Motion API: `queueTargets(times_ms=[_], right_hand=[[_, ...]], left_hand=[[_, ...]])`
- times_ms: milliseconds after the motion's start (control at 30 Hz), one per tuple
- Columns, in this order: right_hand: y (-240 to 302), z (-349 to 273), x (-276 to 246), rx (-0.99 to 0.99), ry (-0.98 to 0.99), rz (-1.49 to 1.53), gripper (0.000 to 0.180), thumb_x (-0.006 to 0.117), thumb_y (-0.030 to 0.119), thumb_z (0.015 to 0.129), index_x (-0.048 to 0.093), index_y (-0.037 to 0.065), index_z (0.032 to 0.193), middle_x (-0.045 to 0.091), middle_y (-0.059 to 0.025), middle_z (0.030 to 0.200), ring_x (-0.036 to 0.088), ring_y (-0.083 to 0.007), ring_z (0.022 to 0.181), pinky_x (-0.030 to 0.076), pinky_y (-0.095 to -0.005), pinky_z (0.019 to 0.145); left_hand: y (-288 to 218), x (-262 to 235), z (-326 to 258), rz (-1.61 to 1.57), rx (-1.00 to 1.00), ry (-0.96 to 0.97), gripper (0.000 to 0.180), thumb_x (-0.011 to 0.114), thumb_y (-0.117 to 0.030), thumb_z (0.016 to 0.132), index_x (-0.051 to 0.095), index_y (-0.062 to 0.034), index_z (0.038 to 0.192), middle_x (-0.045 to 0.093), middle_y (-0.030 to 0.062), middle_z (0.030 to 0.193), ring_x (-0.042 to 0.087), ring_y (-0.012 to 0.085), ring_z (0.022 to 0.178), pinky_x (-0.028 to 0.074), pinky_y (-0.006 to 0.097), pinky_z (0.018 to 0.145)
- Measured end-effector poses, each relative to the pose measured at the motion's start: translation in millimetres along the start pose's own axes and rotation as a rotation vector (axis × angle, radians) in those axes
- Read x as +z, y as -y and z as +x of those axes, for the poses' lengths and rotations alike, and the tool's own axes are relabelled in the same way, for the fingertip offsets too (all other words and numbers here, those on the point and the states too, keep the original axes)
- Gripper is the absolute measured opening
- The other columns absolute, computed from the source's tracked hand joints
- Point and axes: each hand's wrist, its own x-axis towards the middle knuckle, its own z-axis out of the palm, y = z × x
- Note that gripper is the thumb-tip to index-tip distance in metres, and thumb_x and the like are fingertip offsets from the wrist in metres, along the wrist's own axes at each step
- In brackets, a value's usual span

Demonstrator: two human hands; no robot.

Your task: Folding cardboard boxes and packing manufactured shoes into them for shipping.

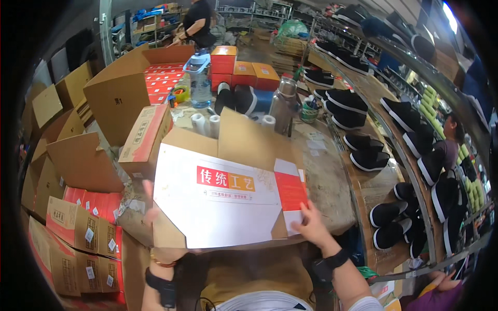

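1. White-fronted brown cardboard box (223, 220) at the worn grey tabletop's (334, 199) near edge: apparently part-folded; upright brown flap (244, 136) left unclosed.
2. Left hand (150, 205): at box's left edge; grip cannot be told.
3. Right hand (313, 224): fingers parted, at red-and-white side panel (291, 189).

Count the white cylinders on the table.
3 visible: left cylinder and middle cylinder, side by side left of the raised cardboard flap; right cylinder, right of it. The flap may hide more.

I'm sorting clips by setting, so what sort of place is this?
Probably a shoe-packing workshop: black shoes line the rack on the right, red boxes fill an open carton, and a part-folded white box is in front.
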Motion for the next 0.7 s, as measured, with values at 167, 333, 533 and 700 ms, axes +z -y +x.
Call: queueTargets(times_ms=[167, 333, 533, 700], right_hand=[[60, -5, -57, -0.12, 0.086, 0.65, 0.081, 0.064, 0.041, 0.083, 0.032, 0.004, 0.148, 0.038, -0.0198, 0.147, 0.038, -0.0305, 0.135, 0.031, -0.0365, 0.11], [132, -5, -165, -0.028, 0.129, 1.01, 0.053, 0.044, 0.035, 0.096, 0.05, -0.001, 0.134, 0.058, -0.0138, 0.129, 0.055, -0.0279, 0.121, 0.045, -0.0399, 0.097], [182, 47, -83, -0.741, -0.31, -0.263, 0.033, 0.052, 0.025, 0.092, 0.066, 0.001, 0.11, 0.068, -0.0188, 0.097, 0.064, -0.0324, 0.093, 0.042, -0.0449, 0.084], [147, 108, -31, -0.757, -0.245, -0.043, 0.017, 0.06, 0.019, 0.086, 0.07, 0.005, 0.089, 0.067, -0.0167, 0.095, 0.062, -0.0351, 0.092, 0.047, -0.046, 0.085]], left_hand=[[-12, 30, 49, 0.223, 0.242, -0.17, 0.103, 0.066, -0.073, 0.071, 0.021, -0.0109, 0.14, 0.022, 0.0288, 0.15, 0.025, 0.0377, 0.141, 0.019, 0.051, 0.117], [5, 18, 104, -0.218, -0.354, 0.224, 0.07, 0.041, -0.063, 0.094, 0.043, -0.0038, 0.132, 0.058, 0.0102, 0.113, 0.057, 0.017, 0.1, 0.048, 0.03, 0.08], [81, 33, 125, -0.617, -0.782, 0.51, 0.05, 0.037, -0.046, 0.102, 0.047, -0.0066, 0.13, 0.061, 0.0064, 0.112, 0.061, 0.0162, 0.093, 0.052, 0.029, 0.077], [64, 46, 111, 0.242, -0.567, 0.548, 0.081, 0.073, -0.011, 0.074, 0.03, -0.0061, 0.142, 0.046, 0.0185, 0.135, 0.048, 0.0283, 0.124, 0.043, 0.038, 0.101]])
